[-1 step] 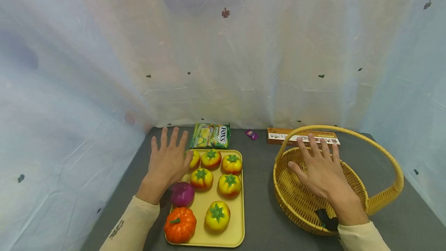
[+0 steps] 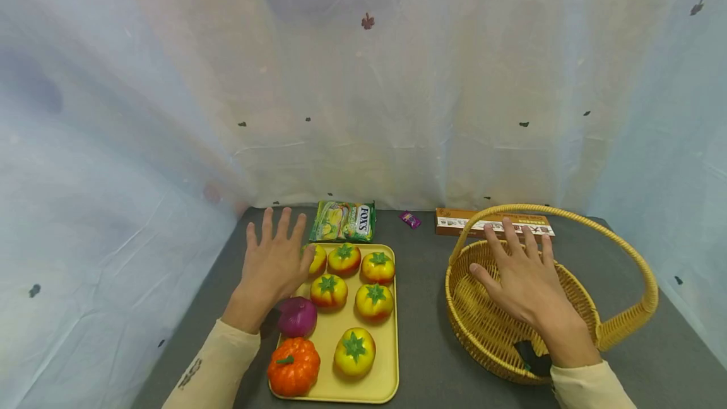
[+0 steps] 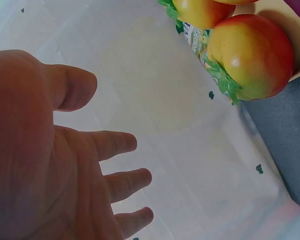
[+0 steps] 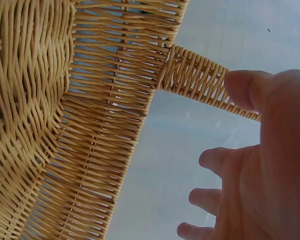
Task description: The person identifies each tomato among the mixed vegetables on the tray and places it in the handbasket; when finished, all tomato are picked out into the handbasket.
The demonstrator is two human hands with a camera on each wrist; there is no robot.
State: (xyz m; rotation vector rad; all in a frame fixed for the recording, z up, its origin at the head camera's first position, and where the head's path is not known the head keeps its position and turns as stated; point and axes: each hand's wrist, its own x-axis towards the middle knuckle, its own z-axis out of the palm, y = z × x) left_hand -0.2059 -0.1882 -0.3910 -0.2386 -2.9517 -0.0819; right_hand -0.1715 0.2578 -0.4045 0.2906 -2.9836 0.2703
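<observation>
My left hand [image 2: 274, 264] is held with fingers spread over the left edge of a cream tray [image 2: 335, 365]. On the tray sit several yellow-red tomatoes [image 2: 375, 302] with green leafy tops, a purple onion [image 2: 298, 317] and an orange pumpkin [image 2: 293, 367]. One tomato is partly hidden by the left thumb in the head view. My right hand [image 2: 525, 286], fingers spread and holding nothing, hovers over a round wicker basket [image 2: 462, 324] with a tall arched handle [image 2: 625, 245]. A dark object [image 2: 531, 358] lies inside the basket, partly covered by the right wrist.
Behind the tray lies a green FOX'S packet [image 2: 343, 221]. A small purple wrapped sweet [image 2: 410, 219] is to its right. Behind the basket stands a long brown and white box [image 2: 454, 223]. Pale patterned curtains [image 2: 363, 112] enclose the grey table [image 2: 423, 333] at the back and sides.
</observation>
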